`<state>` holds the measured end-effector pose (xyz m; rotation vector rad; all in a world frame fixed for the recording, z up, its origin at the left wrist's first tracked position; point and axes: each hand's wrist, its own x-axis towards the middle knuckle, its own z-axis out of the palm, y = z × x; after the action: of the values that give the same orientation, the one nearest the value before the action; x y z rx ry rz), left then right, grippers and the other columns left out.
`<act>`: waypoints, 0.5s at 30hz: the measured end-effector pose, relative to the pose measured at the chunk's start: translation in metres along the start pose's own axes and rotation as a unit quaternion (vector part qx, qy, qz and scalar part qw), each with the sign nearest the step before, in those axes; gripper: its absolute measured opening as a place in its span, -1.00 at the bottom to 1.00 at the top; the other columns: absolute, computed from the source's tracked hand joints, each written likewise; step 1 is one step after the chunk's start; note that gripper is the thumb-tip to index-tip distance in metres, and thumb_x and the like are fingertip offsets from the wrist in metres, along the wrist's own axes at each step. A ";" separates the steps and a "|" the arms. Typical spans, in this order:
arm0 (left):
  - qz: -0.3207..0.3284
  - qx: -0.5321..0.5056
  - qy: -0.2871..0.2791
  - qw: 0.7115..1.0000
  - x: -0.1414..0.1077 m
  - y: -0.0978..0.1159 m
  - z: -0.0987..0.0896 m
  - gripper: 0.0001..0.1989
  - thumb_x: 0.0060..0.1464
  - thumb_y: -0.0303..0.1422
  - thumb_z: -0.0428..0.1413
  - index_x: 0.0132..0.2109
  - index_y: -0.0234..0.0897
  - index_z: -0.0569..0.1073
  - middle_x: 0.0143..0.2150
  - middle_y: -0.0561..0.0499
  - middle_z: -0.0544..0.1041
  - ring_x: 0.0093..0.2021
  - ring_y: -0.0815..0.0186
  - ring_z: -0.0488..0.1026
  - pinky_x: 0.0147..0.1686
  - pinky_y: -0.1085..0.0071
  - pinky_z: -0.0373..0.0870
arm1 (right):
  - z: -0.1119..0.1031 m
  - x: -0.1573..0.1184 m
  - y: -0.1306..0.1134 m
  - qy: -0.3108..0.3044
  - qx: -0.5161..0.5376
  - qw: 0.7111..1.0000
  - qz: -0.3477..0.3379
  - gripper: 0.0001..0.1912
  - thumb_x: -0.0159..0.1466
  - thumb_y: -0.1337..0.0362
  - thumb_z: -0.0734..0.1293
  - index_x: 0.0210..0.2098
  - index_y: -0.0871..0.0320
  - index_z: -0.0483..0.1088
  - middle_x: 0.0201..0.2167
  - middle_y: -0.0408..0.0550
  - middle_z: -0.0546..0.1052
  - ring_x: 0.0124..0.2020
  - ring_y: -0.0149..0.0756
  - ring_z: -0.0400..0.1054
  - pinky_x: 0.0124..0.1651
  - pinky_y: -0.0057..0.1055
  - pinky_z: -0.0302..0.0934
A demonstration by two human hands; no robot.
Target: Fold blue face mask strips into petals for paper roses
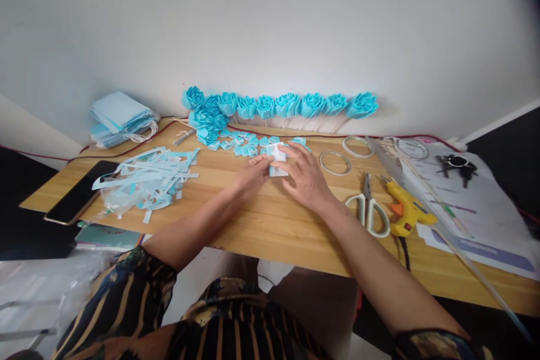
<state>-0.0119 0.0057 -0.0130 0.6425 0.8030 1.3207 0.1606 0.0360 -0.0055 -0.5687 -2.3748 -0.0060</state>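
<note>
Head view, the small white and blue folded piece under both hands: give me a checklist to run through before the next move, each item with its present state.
1. Small white and blue folded piece lies on the light wooden tabletop: ok.
2. Left hand touches the piece's near edge: ok.
3. Right hand has fingertips on the piece: ok.
4. Whether either grip pinches the piece or only presses it: cannot tell.
5. Loose small blue folded petals lie just behind the piece, within reach: ok.
6. White-handled scissors and yellow glue gun lie apart from the right hand: ok.
</note>
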 end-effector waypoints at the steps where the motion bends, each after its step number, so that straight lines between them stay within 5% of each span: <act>1: -0.005 -0.006 0.001 1.000 -0.001 -0.001 0.001 -0.80 0.03 -0.33 0.28 -0.38 -0.32 0.43 -0.42 0.06 0.51 -0.37 0.40 0.45 -0.22 0.41 0.38 | 0.001 0.001 -0.001 0.000 -0.003 1.000 -0.004 -0.54 0.24 0.43 0.28 0.09 -0.06 0.37 0.28 -0.04 0.30 0.36 0.02 0.04 0.27 0.09 0.11; 9: -0.014 -0.047 -0.004 0.999 -0.002 -0.003 0.005 -0.82 0.00 -0.37 0.30 -0.36 -0.33 0.44 -0.41 0.08 0.48 -0.38 0.44 0.40 -0.21 0.44 0.36 | 0.007 0.003 -0.004 0.069 -0.015 0.997 0.004 -0.81 0.30 0.37 0.28 -0.26 -0.01 0.52 0.08 -0.06 0.47 0.21 -0.06 0.21 0.22 -0.01 0.18; 15: -0.007 -0.038 -0.008 0.999 -0.002 0.001 0.005 -0.77 -0.05 -0.39 0.31 -0.44 -0.31 0.38 -0.43 0.08 0.50 -0.37 0.42 0.43 -0.20 0.43 0.38 | 0.004 0.002 -0.003 0.072 -0.009 0.997 0.033 -0.83 0.30 0.31 0.31 -0.28 -0.03 0.56 0.12 -0.08 0.45 0.23 -0.05 0.20 0.24 -0.02 0.18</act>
<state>-0.0087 0.0036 -0.0090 0.5861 0.7399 1.3255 0.1556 0.0351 -0.0073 -0.6342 -2.2168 -0.0375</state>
